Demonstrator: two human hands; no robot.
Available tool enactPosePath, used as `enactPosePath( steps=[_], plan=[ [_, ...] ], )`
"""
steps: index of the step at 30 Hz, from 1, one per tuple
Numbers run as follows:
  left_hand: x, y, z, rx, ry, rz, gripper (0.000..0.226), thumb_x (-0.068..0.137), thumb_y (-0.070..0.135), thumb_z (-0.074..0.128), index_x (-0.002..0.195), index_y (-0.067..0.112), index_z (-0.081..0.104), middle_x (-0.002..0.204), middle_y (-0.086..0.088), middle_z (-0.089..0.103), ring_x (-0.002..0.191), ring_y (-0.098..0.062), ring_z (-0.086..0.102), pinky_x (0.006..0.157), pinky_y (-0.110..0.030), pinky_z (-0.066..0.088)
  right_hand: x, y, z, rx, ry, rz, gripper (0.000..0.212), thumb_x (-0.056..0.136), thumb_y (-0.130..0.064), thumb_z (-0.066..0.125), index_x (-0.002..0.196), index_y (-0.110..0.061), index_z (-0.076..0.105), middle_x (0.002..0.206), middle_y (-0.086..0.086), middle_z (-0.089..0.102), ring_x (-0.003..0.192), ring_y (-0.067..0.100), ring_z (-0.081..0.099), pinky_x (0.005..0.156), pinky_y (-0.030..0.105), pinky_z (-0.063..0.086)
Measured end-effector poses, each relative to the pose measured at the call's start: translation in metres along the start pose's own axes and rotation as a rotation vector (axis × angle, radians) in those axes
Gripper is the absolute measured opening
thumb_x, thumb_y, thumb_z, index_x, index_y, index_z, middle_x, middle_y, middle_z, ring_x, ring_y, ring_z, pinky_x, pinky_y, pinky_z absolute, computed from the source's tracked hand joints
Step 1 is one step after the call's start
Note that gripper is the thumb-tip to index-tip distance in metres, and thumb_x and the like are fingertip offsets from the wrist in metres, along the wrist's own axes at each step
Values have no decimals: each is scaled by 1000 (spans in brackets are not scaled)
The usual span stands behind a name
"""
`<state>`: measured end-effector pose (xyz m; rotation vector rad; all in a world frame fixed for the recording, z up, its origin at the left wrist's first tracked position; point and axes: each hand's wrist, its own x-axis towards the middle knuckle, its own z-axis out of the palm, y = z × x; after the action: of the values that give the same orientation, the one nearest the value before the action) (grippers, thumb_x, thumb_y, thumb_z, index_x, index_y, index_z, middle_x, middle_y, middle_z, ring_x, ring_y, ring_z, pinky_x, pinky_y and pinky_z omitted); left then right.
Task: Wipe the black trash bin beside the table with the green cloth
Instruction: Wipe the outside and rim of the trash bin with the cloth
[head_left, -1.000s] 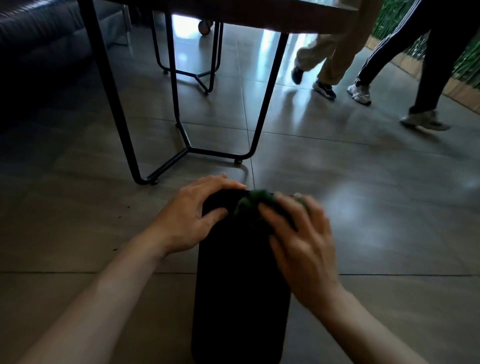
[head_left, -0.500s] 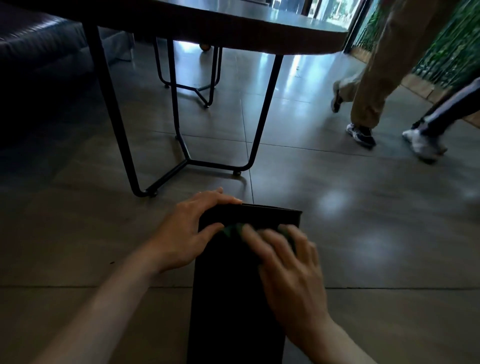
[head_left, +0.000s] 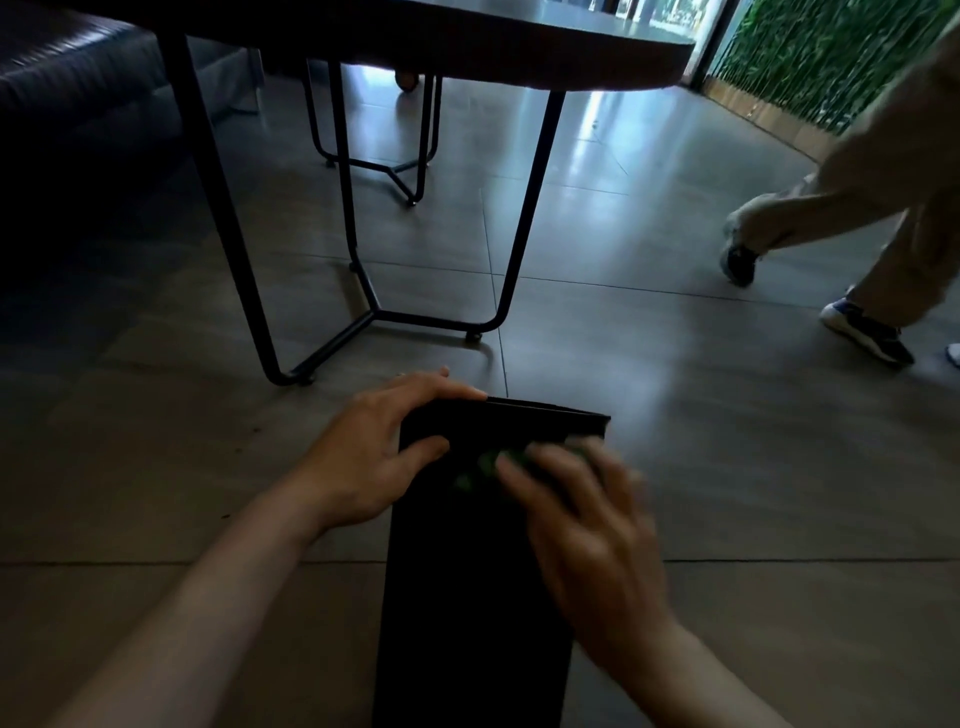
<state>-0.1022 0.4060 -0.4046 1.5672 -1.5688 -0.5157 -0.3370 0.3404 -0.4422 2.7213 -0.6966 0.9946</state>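
Right hand (head_left: 592, 540) w/ green cloth (head_left: 483, 465) pressed flat slid toward the black bin (head_left: 467, 597)'s right side, blurry now. Left hand (head_left: 379, 452) still grips bin's top-left corner. Passerby (head_left: 852, 208) moved further right.

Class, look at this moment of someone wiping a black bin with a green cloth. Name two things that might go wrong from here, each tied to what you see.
1. The black trash bin is steadied only by the left hand at its top corner; a hard push from the right hand might tip it.
2. The green cloth is mostly hidden under that blurred hand and may slip out.
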Motion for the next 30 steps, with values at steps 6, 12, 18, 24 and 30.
enactPosePath(
  steps=[6, 12, 18, 24, 30],
  plan=[
    [-1, -1, 0, 8, 0, 11, 50, 90, 5, 68, 129, 36, 62, 135, 13, 61, 141, 5, 38, 118, -33, 34, -7, -6, 9, -42, 28, -46, 36, 99, -20, 60, 135, -20, 64, 129, 9, 67, 121, 41, 54, 93, 53, 49],
    [-1, -4, 2, 16, 5, 29, 52, 91, 7, 68, 130, 41, 60, 137, 15, 59, 141, 6, 37, 116, -29, 34, -59, -19, 17, -88, -89, -361, 33, 106, -30, 50, 138, -30, 59, 134, 1, 55, 122, 32, 54, 92, 43, 50],
    [0, -5, -1, 41, 7, 49, 50, 90, 6, 69, 131, 35, 61, 135, 14, 61, 140, 5, 39, 116, -25, 34, 22, -2, 6, -5, 68, 146, 36, 106, -28, 44, 132, -19, 67, 128, 11, 66, 121, 41, 54, 92, 47, 46],
    [-2, 0, 0, 48, 19, 45, 52, 88, 2, 70, 128, 34, 63, 135, 10, 62, 139, 6, 40, 114, -18, 32, -57, -30, 22, -101, -103, -448, 31, 105, -27, 49, 133, -32, 60, 132, -1, 57, 119, 30, 55, 90, 43, 56],
    [-4, -1, -1, 15, 6, 32, 52, 88, 2, 70, 127, 35, 63, 134, 11, 62, 139, 6, 40, 115, -23, 33, -69, -14, 8, -88, -194, -480, 36, 100, -35, 58, 136, -34, 56, 136, -2, 50, 123, 29, 52, 92, 42, 59]
  ],
)
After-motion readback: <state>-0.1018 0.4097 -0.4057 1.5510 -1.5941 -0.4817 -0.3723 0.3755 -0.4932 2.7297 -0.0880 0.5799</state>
